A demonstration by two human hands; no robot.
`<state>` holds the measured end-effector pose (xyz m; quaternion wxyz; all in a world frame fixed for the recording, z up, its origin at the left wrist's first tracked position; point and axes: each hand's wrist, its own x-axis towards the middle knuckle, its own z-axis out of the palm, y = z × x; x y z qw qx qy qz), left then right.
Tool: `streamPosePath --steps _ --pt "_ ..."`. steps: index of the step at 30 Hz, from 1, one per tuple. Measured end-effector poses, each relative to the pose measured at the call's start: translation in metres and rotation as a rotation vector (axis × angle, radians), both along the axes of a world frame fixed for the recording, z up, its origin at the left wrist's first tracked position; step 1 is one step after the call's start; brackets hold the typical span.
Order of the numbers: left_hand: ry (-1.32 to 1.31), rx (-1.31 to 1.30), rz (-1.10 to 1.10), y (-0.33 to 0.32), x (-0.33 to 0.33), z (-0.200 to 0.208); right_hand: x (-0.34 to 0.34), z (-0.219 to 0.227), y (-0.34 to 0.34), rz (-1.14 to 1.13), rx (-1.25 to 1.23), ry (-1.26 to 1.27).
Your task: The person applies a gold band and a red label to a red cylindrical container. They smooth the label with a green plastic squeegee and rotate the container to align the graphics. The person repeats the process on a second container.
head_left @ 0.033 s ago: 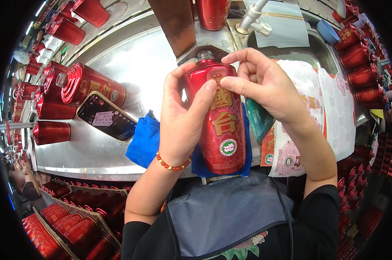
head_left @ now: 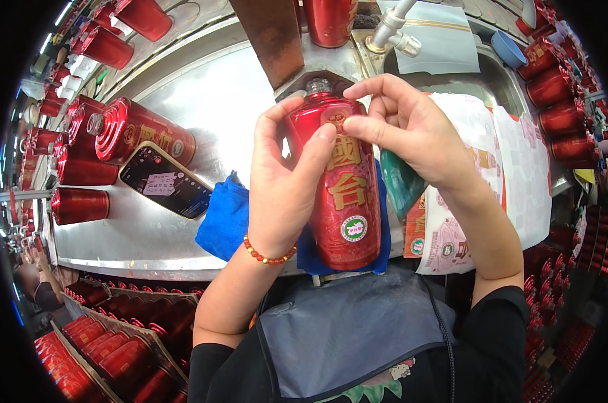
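Observation:
A glossy red bottle (head_left: 344,242) with gold lettering and a small round white-and-green sticker lies on a blue cloth (head_left: 223,218), its clear uncapped neck pointing away from me. My left hand (head_left: 284,161) holds its left shoulder, fingertips at the side and thumb on the front by the upper label. My right hand (head_left: 404,127) grips from the right: the thumb presses the front near the label's top, while the curved index finger reaches the shoulder. Below the right palm sits a glossy green piece (head_left: 401,185), partly hidden. Printed label sheets (head_left: 452,235) lie beside my right forearm.
Left on the metal bench (head_left: 142,235) are a lit phone (head_left: 164,180) leaning against a red bottle (head_left: 142,134) and several more bottles. A tap (head_left: 391,33), a sink and a blue bowl (head_left: 509,48) are far right. Crates of red bottles (head_left: 109,349) stand lower left.
Almost nothing differs; both hands stay on the bottle, with only a very slight shift of the right thumb.

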<state>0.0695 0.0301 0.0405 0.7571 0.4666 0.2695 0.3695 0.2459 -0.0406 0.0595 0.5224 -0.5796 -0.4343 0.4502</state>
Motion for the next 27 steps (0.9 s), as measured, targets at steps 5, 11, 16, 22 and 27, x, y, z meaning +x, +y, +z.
streamPosePath --steps 5,11,16,22,27 --pt "0.074 -0.009 -0.029 -0.003 -0.001 0.008 0.044 0.011 0.007 0.032 -0.125 0.112" --pt "0.085 0.021 -0.034 -0.002 0.001 0.004 0.039 0.042 0.007 0.102 0.078 -0.016" --pt "0.115 0.095 -0.024 0.0 0.001 -0.002 0.027 0.05 0.01 0.174 -0.012 -0.137" --pt "0.136 0.114 -0.024 0.001 0.001 -0.006 0.04 0.049 0.023 0.039 0.128 -0.443" --pt "0.114 0.052 -0.076 0.002 -0.001 0.001 0.033 0.062 0.016 0.147 0.105 -0.386"
